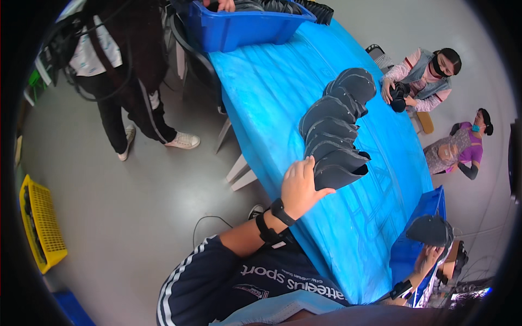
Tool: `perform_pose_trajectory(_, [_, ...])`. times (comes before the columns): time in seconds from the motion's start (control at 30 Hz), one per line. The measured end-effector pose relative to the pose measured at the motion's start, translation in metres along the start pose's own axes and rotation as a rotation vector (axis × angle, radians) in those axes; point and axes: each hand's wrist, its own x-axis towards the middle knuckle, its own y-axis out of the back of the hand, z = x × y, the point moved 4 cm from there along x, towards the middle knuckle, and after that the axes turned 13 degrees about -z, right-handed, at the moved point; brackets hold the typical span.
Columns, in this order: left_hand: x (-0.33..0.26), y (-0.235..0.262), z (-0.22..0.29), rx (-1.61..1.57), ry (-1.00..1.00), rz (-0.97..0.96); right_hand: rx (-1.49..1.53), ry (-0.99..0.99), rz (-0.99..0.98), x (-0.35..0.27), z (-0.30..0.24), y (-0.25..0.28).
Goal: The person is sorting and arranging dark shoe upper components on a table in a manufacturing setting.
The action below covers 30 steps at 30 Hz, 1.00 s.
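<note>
Currently your left hand (299, 187) rests at the near end of the row of dark grey shaped pieces (336, 127), fingers curled over the edge of the nearest piece (338, 173), thumb out to the side; a light hold on the rim rather than a full grip, as far as the view shows. The row runs overlapped, like shingles, from that hand toward one o'clock across the blue-covered table (272, 92). Your right hand (429, 255) is at about four o'clock, low over the blue bin (421, 217) at the table's near right corner, with another dark piece (430, 229) held just above its fingers (whether the fingers fully close on it, you cannot tell; most of the hand is hidden). To do this well, judged from the layout: steady the row's end with the left palm flat so the overlap does not slide, and lay each piece with the same offset as its neighbours. A second blue bin (244, 27) sits at twelve o'clock, another person's hand (225, 5) at its rim. Two seated people are at two o'clock.
</note>
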Motion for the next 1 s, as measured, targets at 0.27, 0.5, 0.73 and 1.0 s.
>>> perform_pose_trajectory(0.27, [-0.006,-0.004,0.012,0.082,-0.097,0.114,0.024,-0.109,0.022,0.038,0.022,-0.085])
perform_pose_trajectory(0.5, [0.021,0.003,0.021,-0.101,-0.181,0.042,0.054,-0.178,-0.098,0.042,0.037,-0.074])
perform_pose_trajectory(0.73, [0.007,-0.020,0.037,0.027,-0.309,0.091,0.088,-0.166,-0.040,0.045,0.038,-0.087])
perform_pose_trajectory(1.0, [-0.013,-0.036,0.033,0.073,-0.376,0.151,0.170,-0.131,-0.124,0.035,0.053,-0.084])
